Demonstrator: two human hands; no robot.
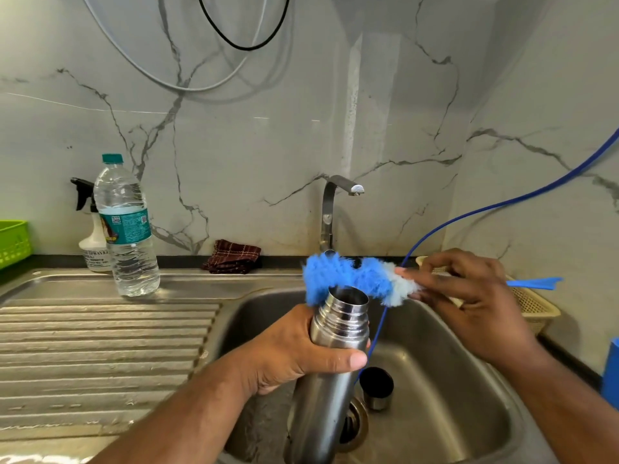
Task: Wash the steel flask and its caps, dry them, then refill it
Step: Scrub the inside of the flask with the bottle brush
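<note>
The left grip (294,356) clasps the steel flask (338,323) over the sink (462,373), mouth up. The right grip (469,289) pinches the bottle brush (351,276), which lies crosswise above the mouth, perhaps touching the rim. It likely needs to swing into line with the flask's axis.

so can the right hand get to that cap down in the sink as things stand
Probably not yet: the way down to the cap looks free, but the right hand is busy pinching the brush over the flask.

Left hand (288,356) gripping steel flask (331,356), right hand (469,296) holding bottle brush (355,277)
</note>
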